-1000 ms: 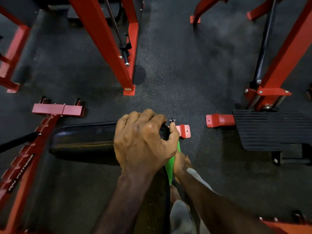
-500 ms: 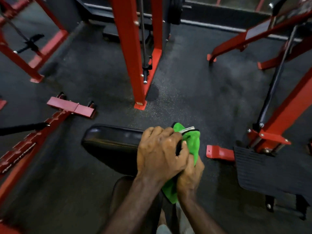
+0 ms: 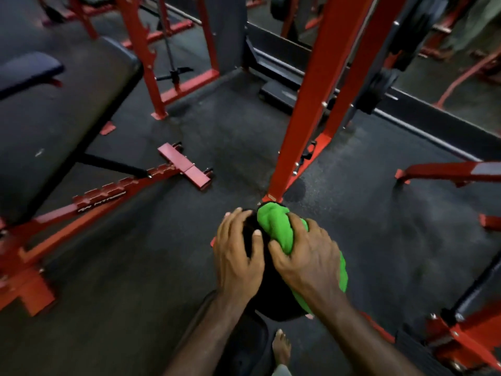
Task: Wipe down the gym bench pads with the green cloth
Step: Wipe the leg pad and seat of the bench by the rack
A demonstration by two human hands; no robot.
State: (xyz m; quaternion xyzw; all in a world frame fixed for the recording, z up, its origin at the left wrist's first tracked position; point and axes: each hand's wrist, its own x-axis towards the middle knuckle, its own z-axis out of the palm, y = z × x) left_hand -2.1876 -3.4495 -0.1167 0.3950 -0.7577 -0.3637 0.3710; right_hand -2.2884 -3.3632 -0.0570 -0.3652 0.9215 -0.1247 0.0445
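At the far left stands a big black incline bench (image 3: pixel 62 115) on its red frame (image 3: pixel 89 210). The left hand (image 3: pixel 238 256) lies on the small black pad (image 3: pixel 268 291), fingers spread. The right hand (image 3: pixel 306 264), fingers curled, presses the green cloth (image 3: pixel 273 223) on the pad's right edge, now higher than half a second ago.

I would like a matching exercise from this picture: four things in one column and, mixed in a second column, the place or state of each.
Things:
1. left hand
2. right hand
3. green cloth
4. adjustable bench

Places or states:
A. stands apart at the far left
B. bunched on the black pad
C. bare on the pad, no cloth under it
D. presses the cloth down

Pairs: 1-C, 2-D, 3-B, 4-A
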